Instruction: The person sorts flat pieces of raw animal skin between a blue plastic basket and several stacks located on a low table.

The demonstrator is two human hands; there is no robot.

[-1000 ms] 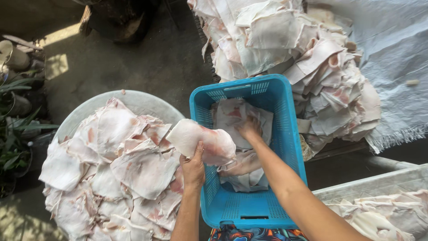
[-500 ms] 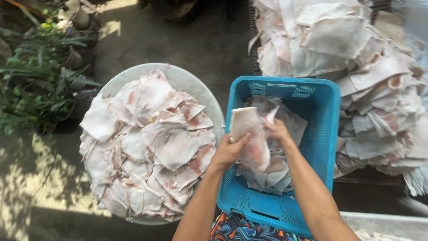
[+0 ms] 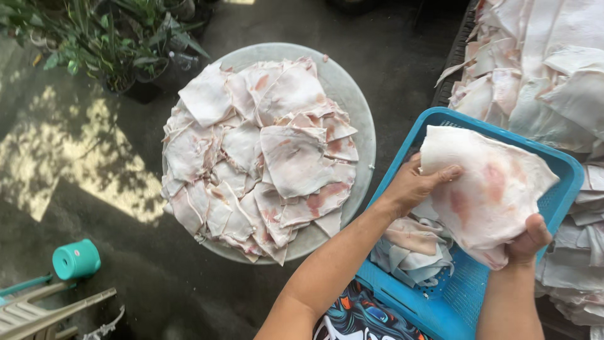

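Two bare hands held one large sheet of raw pork skin (image 3: 487,189) above one blue slotted plastic basket (image 3: 459,302). The left hand (image 3: 415,186) was closed on the sheet's left edge, fingers laid over the top face and thumb underneath; the right hand (image 3: 527,240) pinched the lower right edge, thumb on top. The sheet looked pale cream-white, smooth and limp, roughly triangular, with two pink-red blotches near its middle, and it drooped between the two grips. Under it, in the basket, lay a small heap of similar pieces (image 3: 412,245), too overlapped to count. To the left, one round grey basin (image 3: 352,94) on the dark concrete floor (image 3: 126,264) carried a mound of many flat skin pieces (image 3: 264,157), more than a dozen visible, white with pink patches. A second, larger pile of skins (image 3: 541,69) lay at upper right. One teal cup (image 3: 76,259) sat at lower left, near a grey plastic frame (image 3: 44,311). Potted green plants (image 3: 107,38) stood at upper left.
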